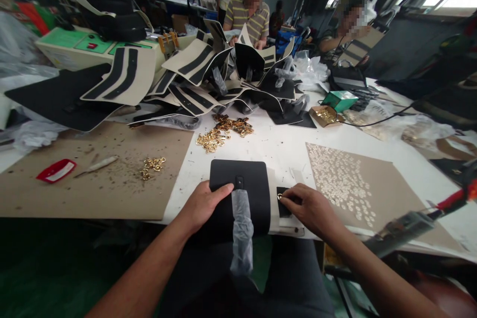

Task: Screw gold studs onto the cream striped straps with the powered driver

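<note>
A black panel point(255, 179) lies at the table's front edge and bends down over it. My left hand point(203, 203) grips its left side, the thumb on top beside a small black fitting point(239, 182). Clear plastic wrap point(242, 228) hangs from that fitting towards my lap. To the right, my right hand point(303, 203) pinches a small gold ring point(279, 197) over a small black piece point(283, 209). Gold hardware point(212, 140) is heaped on the table beyond the panel.
Beige and black panels point(194, 62) are piled across the back. Brown board with small rings point(335, 179) lies right; another board point(112, 194) holds a red tray point(56, 171), a pointed tool point(97, 165) and gold pieces. A grey-bodied tool point(406, 231) is at right. People work beyond.
</note>
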Motion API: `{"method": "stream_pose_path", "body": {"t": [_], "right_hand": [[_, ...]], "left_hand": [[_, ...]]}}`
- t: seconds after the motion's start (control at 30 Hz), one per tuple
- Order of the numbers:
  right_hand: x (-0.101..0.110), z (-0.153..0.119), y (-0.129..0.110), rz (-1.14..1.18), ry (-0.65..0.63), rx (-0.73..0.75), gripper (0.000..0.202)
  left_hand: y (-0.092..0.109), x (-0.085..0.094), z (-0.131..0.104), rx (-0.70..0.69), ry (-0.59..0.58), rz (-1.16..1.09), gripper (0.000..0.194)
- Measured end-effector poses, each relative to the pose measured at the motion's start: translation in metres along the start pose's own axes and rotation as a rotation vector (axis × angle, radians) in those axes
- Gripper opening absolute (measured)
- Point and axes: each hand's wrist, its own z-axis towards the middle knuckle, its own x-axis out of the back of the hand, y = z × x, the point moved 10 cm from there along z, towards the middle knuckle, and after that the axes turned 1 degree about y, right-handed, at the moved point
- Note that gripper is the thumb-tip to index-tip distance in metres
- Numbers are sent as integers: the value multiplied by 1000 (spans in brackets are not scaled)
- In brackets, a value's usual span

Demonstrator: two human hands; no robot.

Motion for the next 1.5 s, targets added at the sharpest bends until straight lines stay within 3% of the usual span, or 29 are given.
{"method": "stream_pose_path", "body": {"t": [0.43, 0.57, 0.83, 1.03, 1.3, 1.5], "right_hand": [[-1, 9, 3, -23, -107, 9, 10], [-2, 10, 0, -28, -112, 80, 13], [0, 0, -16, -309, -127, 203, 20], [0, 5, -14, -352, -159, 100, 22], [2, 7, -1, -88, -175, 64, 24], [4, 5, 0, -70, -109, 68, 21]], "left_hand": [[1, -2, 1, -10, -17, -25, 55], [1, 0, 1, -11, 2, -10, 54], [-4, 0, 2, -1, -23, 26, 57], [-4, 0, 2, 0, -17, 15, 55], [-5, 1, 3, -14, 4, 10, 59], [-4, -2, 2, -5, 12, 33, 61]]}}
